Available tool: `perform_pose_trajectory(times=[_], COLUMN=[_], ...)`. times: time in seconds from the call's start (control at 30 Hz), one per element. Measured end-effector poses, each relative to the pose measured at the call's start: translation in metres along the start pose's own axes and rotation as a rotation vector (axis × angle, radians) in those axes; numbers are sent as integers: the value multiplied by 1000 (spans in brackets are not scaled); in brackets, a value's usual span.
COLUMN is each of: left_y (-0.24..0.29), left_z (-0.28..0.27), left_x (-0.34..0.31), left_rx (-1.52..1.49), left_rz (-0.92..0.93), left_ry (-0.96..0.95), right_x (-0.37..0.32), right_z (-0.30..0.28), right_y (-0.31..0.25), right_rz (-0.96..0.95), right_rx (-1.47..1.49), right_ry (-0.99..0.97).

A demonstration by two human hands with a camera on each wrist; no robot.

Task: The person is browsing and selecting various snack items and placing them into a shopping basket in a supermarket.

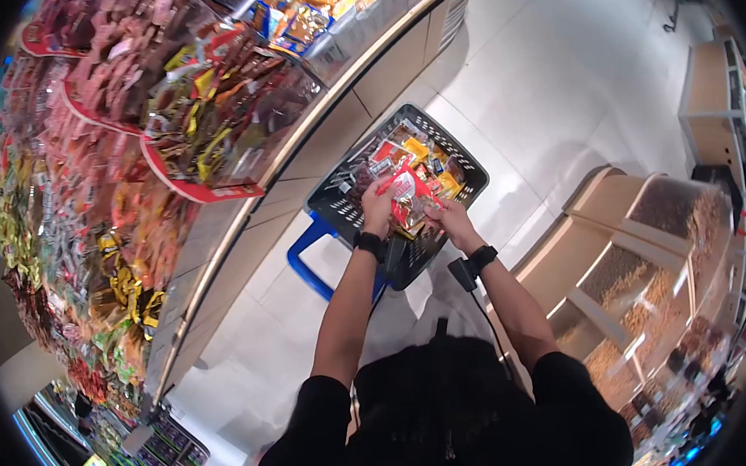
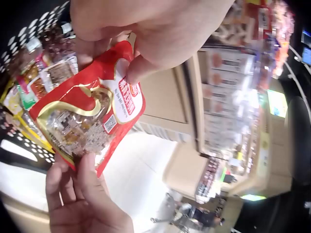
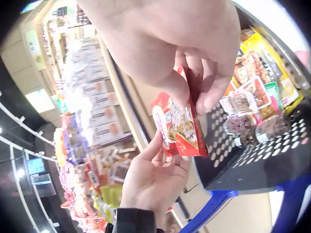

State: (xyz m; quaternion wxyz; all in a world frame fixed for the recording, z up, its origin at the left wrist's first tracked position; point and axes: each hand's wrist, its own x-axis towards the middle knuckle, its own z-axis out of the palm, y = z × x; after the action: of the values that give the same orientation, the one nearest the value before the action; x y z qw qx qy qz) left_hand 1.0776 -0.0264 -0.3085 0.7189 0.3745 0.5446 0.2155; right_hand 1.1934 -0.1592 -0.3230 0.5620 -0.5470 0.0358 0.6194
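Observation:
A red snack packet with a clear window and gold trim is held between both hands above a dark basket. The left hand pinches one end, its thumb on the printed front of the packet in the left wrist view. At the opposite end the right hand pinches the packet between thumb and fingers; the right wrist view shows this right hand gripping the packet edge. Other packets lie in the basket beneath.
The basket's blue handle juts out toward the left. Shelves heaped with wrapped snacks stand on the left, edged by a wooden rim. Bulk bins stand on the right. Pale tiled floor lies between them.

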Motion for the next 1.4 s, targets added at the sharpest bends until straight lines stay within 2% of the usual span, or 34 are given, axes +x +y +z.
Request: perform_pose_trajectory(times=[0.07, 0.1, 0.17, 0.2, 0.23, 0.3, 0.33, 0.4, 0.43, 0.47, 0.5, 0.57, 0.6, 0.63, 0.67, 0.7, 0.77, 0.8, 0.83, 0.87, 0.9, 0.93, 1.0, 1.1, 1.23, 1.3, 1.4], left_y=[-94, -133, -194, -214, -228, -239, -266, -271, -267, -278, -252, -192, -211, -232, -196, -149, -127, -96, -61, -44, -30, -17, 12, 19, -4, -13, -21], left_z=[-13, -18, -26, -23, -27, -29, -41, -36, -31, -31, -25, -15, -21, -23, -15, -5, -2, -6, -9, -19, -33, -49, -84, -164, -285, -344, -414], left_x=[71, 96, 130, 133, 140, 143, 152, 146, 137, 140, 123, 78, 73, 64, 39, 0, -44, -72, -103, -130, -155, -177, -226, -281, -332, -358, -386], left_rx=[10, -1, 194, 157, 151, 551, 603, 555, 516, 453, 432, -4, 7, 21, -163, -353, -315, -284, -252, -265, -275, -249, -291, -260, -353, -378, -383], left_rz=[-20, -34, -97, 3, -9, -92, -16, -65, -102, -57, -47, -198, -65, 68, -46, -123, -34, 16, 65, 90, 116, 159, 263, 317, 269, 208, 208], left_ry=[202, 231, 523, 599, 627, 675, 613, 630, 631, 635, 647, 398, 349, 303, 268, 267, 235, 228, 225, 161, 97, 66, 63, 86, 124, 237, 338], right_x=[58, 84, 128, 147, 164, 207, 223, 228, 221, 216, 206, 174, 154, 138, 122, 96, 47, 30, 15, -3, -37, -38, -57, -92, -117, -134, -154], right_z=[-29, -40, -55, -61, -65, -91, -103, -111, -112, -107, -101, -84, -72, -77, -68, -55, -39, -34, -15, -8, 19, 24, 42, 89, 167, 223, 279], right_y=[27, 42, 73, 90, 107, 167, 191, 208, 213, 204, 192, 159, 140, 134, 124, 90, 53, 50, 31, 22, 4, 2, 3, 22, 80, 114, 160], right_rz=[69, 109, 152, 166, 174, 201, 224, 266, 274, 277, 280, 226, 188, 98, -2, 95, 182, 30, 124, 83, 76, 55, 10, -26, -141, -244, -250], right_rx=[-70, -125, -197, -252, -303, -319, -466, -712, -727, -768, -810, -855, -882, -760, -672, -656, -592, -600, -517, -482, -475, -505, -529, -550, -557, -563, -646], right_ry=[17, 46, 40, 51, 63, 64, 81, 132, 121, 118, 117, 44, -19, -61, -92, -186, -293, -252, -264, -317, -267, -322, -351, -294, -353, -329, -403])
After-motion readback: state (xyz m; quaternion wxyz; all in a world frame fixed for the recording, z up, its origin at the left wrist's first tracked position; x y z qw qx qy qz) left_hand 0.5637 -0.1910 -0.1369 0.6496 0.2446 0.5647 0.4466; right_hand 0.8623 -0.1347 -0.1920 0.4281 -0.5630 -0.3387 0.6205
